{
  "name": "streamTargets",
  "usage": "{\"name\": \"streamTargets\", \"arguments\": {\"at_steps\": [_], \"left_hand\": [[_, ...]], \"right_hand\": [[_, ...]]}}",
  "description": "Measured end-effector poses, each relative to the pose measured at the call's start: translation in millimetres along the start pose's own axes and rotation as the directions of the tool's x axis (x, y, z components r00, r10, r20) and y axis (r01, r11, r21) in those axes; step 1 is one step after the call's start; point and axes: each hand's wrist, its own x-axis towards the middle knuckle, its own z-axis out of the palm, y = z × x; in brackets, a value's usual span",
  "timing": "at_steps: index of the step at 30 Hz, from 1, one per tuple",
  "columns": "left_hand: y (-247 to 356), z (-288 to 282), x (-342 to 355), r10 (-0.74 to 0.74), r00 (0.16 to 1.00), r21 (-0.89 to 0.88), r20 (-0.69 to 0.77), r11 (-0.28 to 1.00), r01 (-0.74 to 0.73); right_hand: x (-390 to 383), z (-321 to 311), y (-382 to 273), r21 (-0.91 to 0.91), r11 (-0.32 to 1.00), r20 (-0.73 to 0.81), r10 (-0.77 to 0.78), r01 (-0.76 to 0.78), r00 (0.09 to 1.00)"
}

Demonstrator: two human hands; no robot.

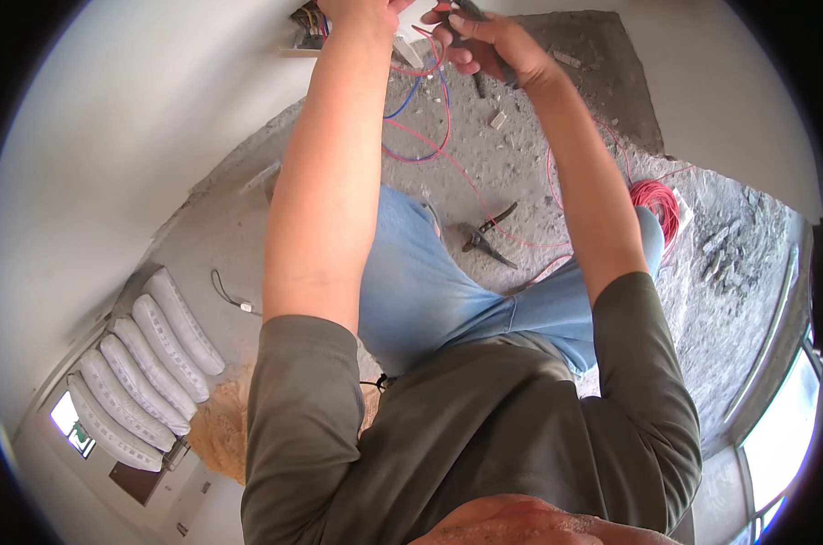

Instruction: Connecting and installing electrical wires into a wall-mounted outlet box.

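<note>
My right hand (pixel 497 44) is closed round a dark-handled tool that looks like pliers (pixel 467 11), at the top edge of the view. Beside its fingers a thin red wire (pixel 447 56) loops down. My left hand (pixel 368 7) is raised close by on the left, and the frame's edge cuts off most of its fingers. What it holds, if anything, is hidden. Past the left wrist, an opening in the wall holds a bundle of coloured wires (pixel 310 22). A blue wire (pixel 404 107) hangs with the red one between my forearms.
On the rough grey floor (pixel 520 163) between my legs lies a dark, open pair of pliers (pixel 489 238). A coil of red wire (pixel 656 211) sits by my right knee. Several white sacks (pixel 139 368) are lined up at the left. White walls (pixel 157 109) rise on both sides.
</note>
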Motion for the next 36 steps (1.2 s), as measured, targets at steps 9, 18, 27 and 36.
{"name": "streamTargets", "arguments": {"at_steps": [9,18,27,36], "left_hand": [[8,8,-23,-0.029,0.999,-0.001,-0.029,1.0,0.029],[20,-8,-8,-0.283,0.941,-0.288,0.187,0.9,0.328],[8,4,-11,0.086,0.994,-0.069,-0.062,0.994,-0.09],[27,-5,-16,-0.292,0.947,-0.283,0.133,0.904,0.319]], "right_hand": [[-5,50,3,-0.479,0.79,-0.663,-0.039,-0.383,0.747],[17,95,-5,-0.25,0.95,-0.703,-0.047,-0.185,0.71],[21,90,-12,-0.059,0.985,-0.666,0.083,-0.163,0.741],[20,101,-18,-0.067,0.982,-0.655,0.092,-0.178,0.75]]}}
